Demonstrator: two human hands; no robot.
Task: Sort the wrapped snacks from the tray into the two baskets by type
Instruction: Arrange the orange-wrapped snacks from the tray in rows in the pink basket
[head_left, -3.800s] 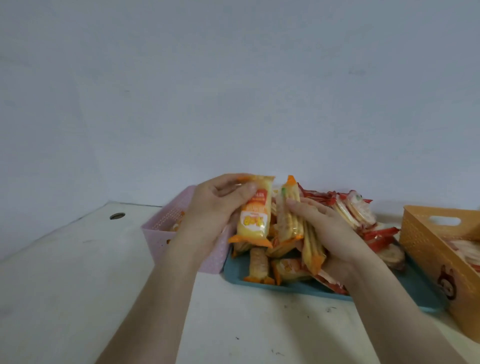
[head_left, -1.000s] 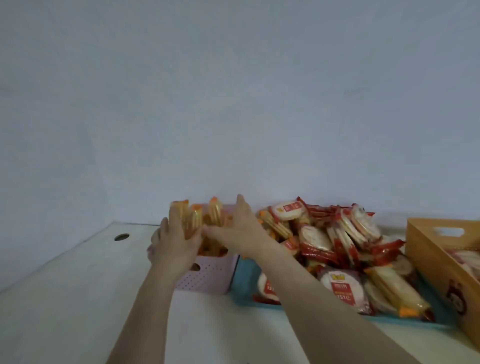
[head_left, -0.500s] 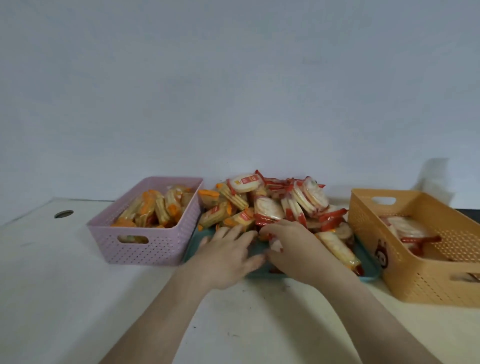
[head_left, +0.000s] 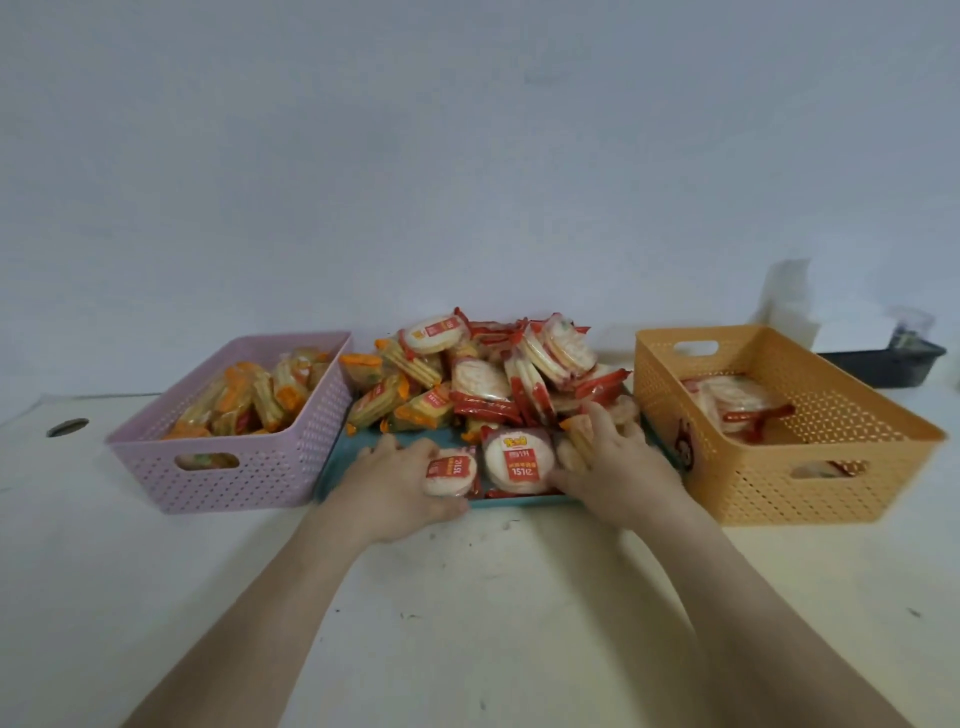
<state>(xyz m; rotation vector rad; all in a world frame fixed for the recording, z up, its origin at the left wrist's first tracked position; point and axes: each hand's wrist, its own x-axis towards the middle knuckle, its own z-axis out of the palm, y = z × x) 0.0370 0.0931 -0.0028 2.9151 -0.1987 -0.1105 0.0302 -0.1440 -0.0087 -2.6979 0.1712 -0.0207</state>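
A teal tray (head_left: 333, 464) holds a heap of wrapped snacks: long orange-yellow packs (head_left: 384, 400) on its left, round red-and-white cracker packs (head_left: 550, 348) in the middle and right. My left hand (head_left: 395, 488) grips a small round cracker pack (head_left: 451, 472) at the tray's front edge. My right hand (head_left: 615, 470) lies with spread fingers on round packs at the front right, its thumb against a larger round pack (head_left: 519, 458). The pink basket (head_left: 234, 475) on the left holds orange-yellow packs. The orange basket (head_left: 779, 488) on the right holds round packs.
All stand on a white table with a round hole (head_left: 67, 427) at the far left. A dark tray (head_left: 883, 364) and white paper (head_left: 789, 306) sit behind the orange basket. A pale wall rises close behind.
Both hands left the pink basket after putting orange-yellow packs in it and came to the tray's front. My left hand has taken hold of a round cracker pack.
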